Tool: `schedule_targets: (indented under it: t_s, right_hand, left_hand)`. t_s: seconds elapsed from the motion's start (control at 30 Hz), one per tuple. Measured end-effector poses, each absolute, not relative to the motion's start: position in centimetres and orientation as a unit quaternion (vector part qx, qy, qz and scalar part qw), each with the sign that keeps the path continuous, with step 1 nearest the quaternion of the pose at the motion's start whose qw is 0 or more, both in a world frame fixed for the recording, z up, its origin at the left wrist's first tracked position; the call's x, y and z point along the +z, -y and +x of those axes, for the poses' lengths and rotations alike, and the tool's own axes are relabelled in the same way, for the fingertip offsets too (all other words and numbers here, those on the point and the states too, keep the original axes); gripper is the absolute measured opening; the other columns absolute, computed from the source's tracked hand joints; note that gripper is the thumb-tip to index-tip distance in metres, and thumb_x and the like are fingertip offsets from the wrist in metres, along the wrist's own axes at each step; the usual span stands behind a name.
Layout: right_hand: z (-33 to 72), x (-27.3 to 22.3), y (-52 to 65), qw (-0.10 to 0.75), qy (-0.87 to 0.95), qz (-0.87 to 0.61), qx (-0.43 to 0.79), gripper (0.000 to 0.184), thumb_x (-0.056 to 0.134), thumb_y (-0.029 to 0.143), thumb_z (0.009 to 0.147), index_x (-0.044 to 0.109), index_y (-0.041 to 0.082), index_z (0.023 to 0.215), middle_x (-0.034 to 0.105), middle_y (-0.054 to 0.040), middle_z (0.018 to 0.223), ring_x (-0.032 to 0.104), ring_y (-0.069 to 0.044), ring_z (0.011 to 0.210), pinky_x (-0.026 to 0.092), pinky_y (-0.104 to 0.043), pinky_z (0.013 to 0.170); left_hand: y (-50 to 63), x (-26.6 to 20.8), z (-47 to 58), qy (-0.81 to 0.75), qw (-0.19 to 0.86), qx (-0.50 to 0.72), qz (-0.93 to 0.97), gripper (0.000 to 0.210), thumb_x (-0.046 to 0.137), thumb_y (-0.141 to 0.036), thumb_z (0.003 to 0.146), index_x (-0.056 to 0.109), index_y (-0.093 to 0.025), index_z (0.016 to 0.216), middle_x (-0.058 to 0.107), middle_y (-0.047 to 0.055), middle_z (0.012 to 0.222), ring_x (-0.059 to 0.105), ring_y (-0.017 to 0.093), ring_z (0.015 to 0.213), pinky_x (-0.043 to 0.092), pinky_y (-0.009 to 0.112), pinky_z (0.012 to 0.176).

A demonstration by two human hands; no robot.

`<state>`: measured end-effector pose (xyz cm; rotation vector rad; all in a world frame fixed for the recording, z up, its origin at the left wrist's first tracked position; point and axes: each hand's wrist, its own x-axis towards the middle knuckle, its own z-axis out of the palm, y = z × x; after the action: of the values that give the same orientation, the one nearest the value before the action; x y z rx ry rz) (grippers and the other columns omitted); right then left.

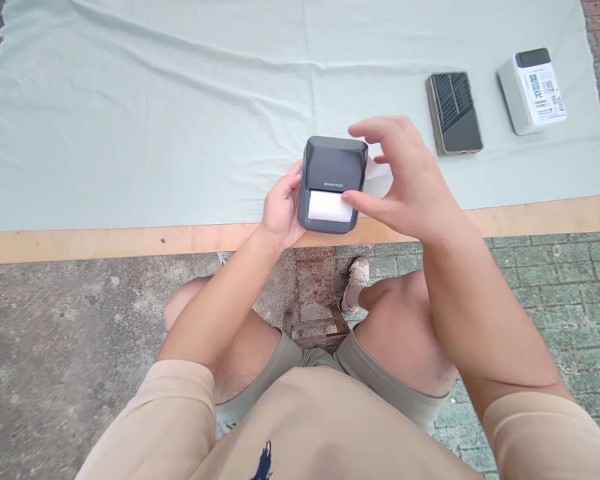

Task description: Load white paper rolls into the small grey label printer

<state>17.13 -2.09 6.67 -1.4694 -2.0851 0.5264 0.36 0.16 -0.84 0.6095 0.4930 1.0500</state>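
Observation:
My left hand [283, 210] is closed around the left side of a dark grey label printer [336, 167], lifted over the table's front edge. A white label [330, 206] shows on the printer's lower front, below the lid with its small lettering. At the printer's right side, my right hand [405, 177] has its fingers spread, and the thumb tip lies at the label's right edge. Its index finger curves near the top right corner. Behind that hand, a piece of white paper [379, 171] is partly hidden, and I cannot tell what it is attached to.
A pale green cloth [155, 120] covers the table, whose bare wooden edge [105, 243] faces me. To the right lie a dark smartphone-like slab [455, 113] and a white box-shaped device [535, 93] with a printed label. My knees are below the table edge.

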Motion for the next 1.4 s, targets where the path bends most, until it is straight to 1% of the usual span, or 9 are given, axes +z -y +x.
schedule_targets:
  t_s: [0.2, 0.27, 0.5, 0.63, 0.73, 0.83, 1.0, 1.17, 1.4]
  right_hand:
    - [16.7, 7.1, 1.7, 0.416, 0.695, -0.586, -0.017, 0.016, 0.05, 0.033, 0.088, 0.055, 0.021, 0.097, 0.06, -0.0074, 0.099, 0.057, -0.014, 0.087, 0.048, -0.029, 0.072]
    - [16.4, 7.3, 1.8, 0.429, 0.687, -0.586, -0.006, 0.016, 0.043, 0.029, 0.091, 0.054, 0.019, 0.085, 0.06, -0.0042, 0.085, 0.054, -0.011, 0.073, 0.045, -0.026, 0.064]
    - [15.9, 7.3, 1.4, 0.111, 0.759, -0.63, 0.119, 0.026, 0.052, 0.029, 0.082, 0.062, 0.028, 0.106, 0.067, -0.0014, 0.1, 0.058, -0.018, 0.078, 0.04, -0.033, 0.065]
    - [15.4, 7.1, 0.9, 0.044, 0.754, -0.645, 0.119, 0.019, 0.055, 0.024, 0.075, 0.066, 0.024, 0.091, 0.066, -0.0066, 0.084, 0.058, -0.025, 0.077, 0.038, -0.036, 0.063]
    - [15.5, 7.5, 0.9, 0.078, 0.754, -0.637, 0.14, 0.009, 0.062, 0.02, 0.066, 0.064, 0.022, 0.074, 0.063, -0.0059, 0.074, 0.056, -0.023, 0.074, 0.04, -0.036, 0.061]
    - [16.6, 8.8, 1.8, 0.144, 0.748, -0.618, 0.195, 0.022, 0.063, 0.019, 0.066, 0.066, 0.026, 0.087, 0.066, -0.0019, 0.084, 0.052, -0.015, 0.064, 0.04, -0.032, 0.053]
    - [20.3, 9.0, 4.1, 0.269, 0.677, -0.63, 0.27, 0.02, 0.064, 0.025, 0.073, 0.06, 0.026, 0.093, 0.063, -0.0014, 0.088, 0.03, -0.004, 0.044, 0.023, -0.026, 0.036]
    - [23.3, 5.7, 4.6, 0.222, 0.659, -0.647, 0.314, 0.025, 0.069, 0.031, 0.071, 0.064, 0.024, 0.094, 0.062, -0.0002, 0.077, 0.042, -0.006, 0.044, 0.032, -0.024, 0.04]
    - [25.8, 4.1, 3.3, 0.301, 0.628, -0.675, 0.244, 0.037, 0.054, 0.042, 0.083, 0.055, 0.027, 0.117, 0.062, -0.0058, 0.11, 0.05, -0.008, 0.058, 0.045, -0.028, 0.053]
  left_hand:
    - [-0.5, -0.8, 0.3, -0.261, 0.795, 0.485, 0.253, 0.025, 0.04, -0.029, 0.087, 0.061, -0.018, 0.095, 0.07, 0.0, 0.087, 0.067, 0.02, 0.105, 0.058, 0.033, 0.09]
    - [-0.5, -0.5, 0.3, -0.271, 0.799, 0.476, 0.248, 0.031, 0.037, -0.037, 0.088, 0.061, -0.018, 0.096, 0.07, 0.002, 0.092, 0.065, 0.023, 0.111, 0.056, 0.036, 0.093]
    - [0.3, -0.4, 0.3, -0.253, 0.793, 0.452, 0.321, 0.025, 0.056, -0.032, 0.084, 0.056, -0.023, 0.107, 0.067, 0.001, 0.094, 0.066, 0.02, 0.104, 0.055, 0.028, 0.081]
    - [0.6, -0.6, 0.4, -0.252, 0.788, 0.435, 0.356, 0.029, 0.064, -0.03, 0.081, 0.057, -0.024, 0.11, 0.063, 0.0, 0.1, 0.064, 0.012, 0.087, 0.052, 0.02, 0.068]
    - [0.6, -0.4, 0.4, -0.258, 0.791, 0.431, 0.348, 0.027, 0.064, -0.029, 0.081, 0.059, -0.025, 0.107, 0.062, 0.0, 0.096, 0.063, 0.011, 0.08, 0.051, 0.019, 0.066]
    - [0.4, -0.3, 0.3, -0.269, 0.795, 0.439, 0.321, 0.024, 0.062, -0.032, 0.081, 0.059, -0.024, 0.103, 0.065, -0.001, 0.087, 0.064, 0.012, 0.075, 0.05, 0.022, 0.063]
    - [-0.2, -0.7, 0.0, -0.267, 0.816, 0.436, 0.271, 0.027, 0.052, -0.04, 0.084, 0.06, -0.02, 0.1, 0.071, 0.002, 0.096, 0.069, 0.021, 0.095, 0.056, 0.033, 0.08]
    - [-0.2, -0.7, 0.0, -0.25, 0.82, 0.434, 0.277, 0.029, 0.051, -0.039, 0.085, 0.061, -0.017, 0.102, 0.073, 0.004, 0.101, 0.069, 0.022, 0.101, 0.058, 0.033, 0.083]
    - [-0.3, -0.4, 0.3, -0.236, 0.813, 0.452, 0.28, 0.021, 0.053, -0.033, 0.085, 0.062, -0.018, 0.098, 0.072, 0.003, 0.103, 0.065, 0.021, 0.114, 0.057, 0.03, 0.091]
